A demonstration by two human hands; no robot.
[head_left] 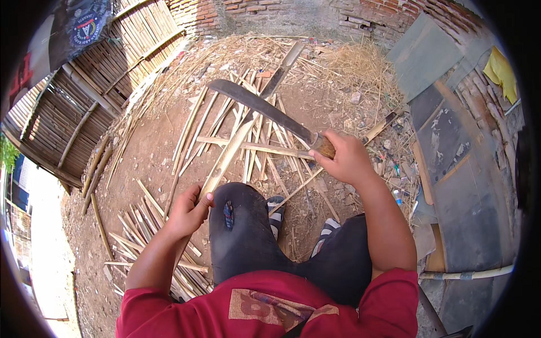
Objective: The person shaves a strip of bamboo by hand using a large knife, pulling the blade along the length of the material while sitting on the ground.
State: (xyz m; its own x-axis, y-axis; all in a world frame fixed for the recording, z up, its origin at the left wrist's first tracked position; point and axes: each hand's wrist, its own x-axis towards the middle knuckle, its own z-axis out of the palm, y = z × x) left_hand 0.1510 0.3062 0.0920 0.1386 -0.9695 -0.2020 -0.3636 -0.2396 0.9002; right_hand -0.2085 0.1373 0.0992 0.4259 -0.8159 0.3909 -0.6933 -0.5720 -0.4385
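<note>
My left hand (189, 213) is closed around the near end of a long split bamboo strip (226, 158), just left of my knee. The strip slants away from me toward the far middle, pale inside, with darker stretches farther out. In my right hand (346, 159) is a machete (270, 111), gripped by its brown wooden handle. Its dark, broad blade points to the far left and crosses above the strip in this view; whether the two touch I cannot tell. Beneath them, many loose bamboo strips (262, 148) lie crisscrossed on the ground.
Another heap of bamboo strips (147, 228) lies by my left forearm. Dry straw (360, 65) and rubble spread toward the brick wall (259, 19). Dark panels (451, 135) lean along the right side. A slatted bamboo structure (73, 118) stands at the left.
</note>
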